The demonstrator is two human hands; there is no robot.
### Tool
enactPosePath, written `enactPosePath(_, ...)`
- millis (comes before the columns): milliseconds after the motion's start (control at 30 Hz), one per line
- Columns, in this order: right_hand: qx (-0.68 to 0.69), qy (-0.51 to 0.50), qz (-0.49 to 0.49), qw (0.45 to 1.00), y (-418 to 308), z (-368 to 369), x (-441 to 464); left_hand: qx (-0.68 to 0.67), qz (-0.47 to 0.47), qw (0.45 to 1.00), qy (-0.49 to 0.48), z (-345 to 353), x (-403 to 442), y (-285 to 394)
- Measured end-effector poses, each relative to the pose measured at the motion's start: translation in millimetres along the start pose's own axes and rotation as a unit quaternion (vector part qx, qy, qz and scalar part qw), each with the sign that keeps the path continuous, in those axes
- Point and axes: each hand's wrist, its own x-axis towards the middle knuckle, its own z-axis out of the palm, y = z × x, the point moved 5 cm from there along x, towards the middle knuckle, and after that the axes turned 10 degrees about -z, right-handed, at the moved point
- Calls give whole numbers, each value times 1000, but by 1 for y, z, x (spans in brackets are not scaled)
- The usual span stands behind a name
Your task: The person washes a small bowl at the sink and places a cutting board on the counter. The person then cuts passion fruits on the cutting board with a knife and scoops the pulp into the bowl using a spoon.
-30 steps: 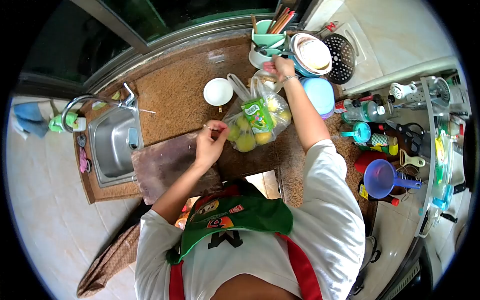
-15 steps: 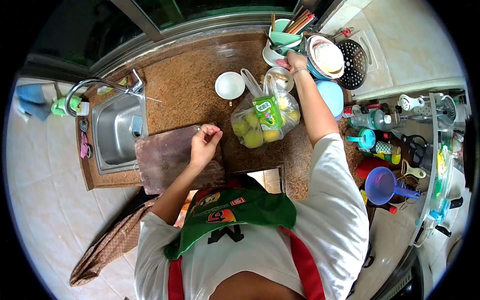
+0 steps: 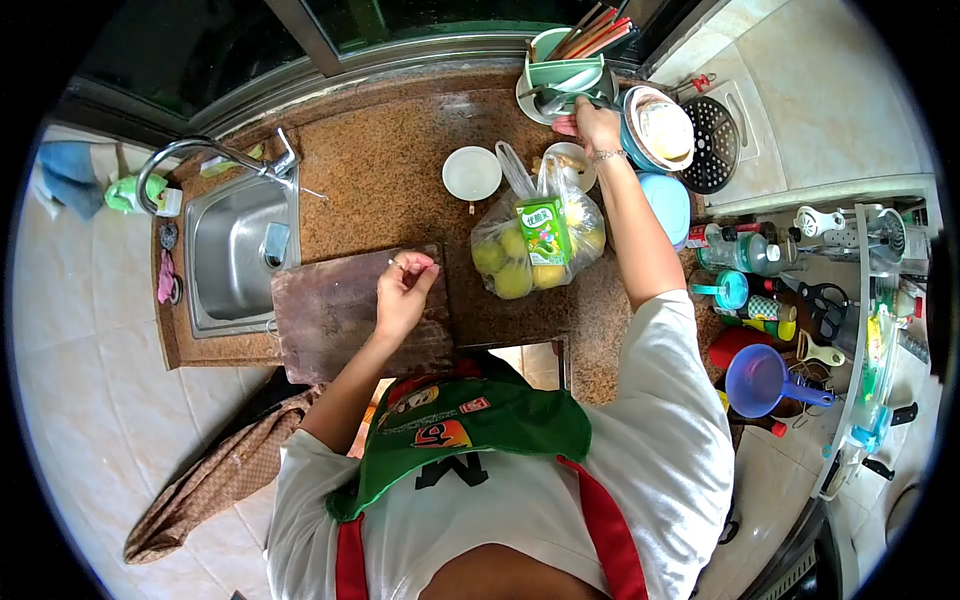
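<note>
Pale green, the utensil holder (image 3: 566,72) stands at the back of the counter (image 3: 375,150), chopsticks (image 3: 602,35) upright in it. The right hand (image 3: 599,130) is at its front, as it was a moment ago. The left hand (image 3: 403,295) has changed more: it has drawn off from beside the fruit bag (image 3: 512,275) and now hovers over the brown cutting board (image 3: 330,315). I judge from this that the work sits with the right hand, the left being idle.

The holder lies just beyond the right grip, whose fingertips are lost among its front parts, near a dark spoon (image 3: 548,100); whether they are closed on anything I cannot tell. The stacked bowls (image 3: 672,125) stand just beside that hand. The left grip is loosely curled, thumb near fingers, with nothing visible in it; whether the tips meet is unclear.
</note>
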Motion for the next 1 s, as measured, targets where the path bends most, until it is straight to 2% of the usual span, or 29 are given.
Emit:
enactPosePath(167,-8,-31,-47,998,-72,26,-76,38,16,999,11,-7,-4,18)
enactPosePath(233,-58,-87,-76,992,-86,41,-98,51,42,998,24,-13,-6,29)
enactPosePath(267,-33,-101,-91,990,-90,50,-108,50,53,997,27,-16,-8,35)
enactPosePath(367,-10,-146,-61,987,-101,81,-155,79,73,993,56,-34,-19,62)
enactPosePath(433,3,-182,-37,983,-93,105,-180,95,190,973,92,-49,-31,78)
enactPosePath(500,-11,-212,-39,976,-83,131,-208,106,201,968,108,-66,-45,85)
enactPosePath(567,3,-232,-42,972,-71,158,-239,136,282,935,168,-84,-67,95)
enactPosePath(633,-15,-257,-22,966,-49,186,-265,148,293,927,182,-104,-84,83)
enactPosePath(700,-14,-273,-3,962,-29,214,-292,170,356,893,219,-123,-106,82)
enactPosePath(900,-26,-328,-38,944,29,281,-350,182,271,901,287,-176,-144,35)
enactPosePath(967,-104,-340,-172,919,48,299,-357,188,255,898,306,-190,-155,25)
enactPosePath(1000,-107,-340,-199,913,44,306,-365,189,248,895,319,-197,-160,20)
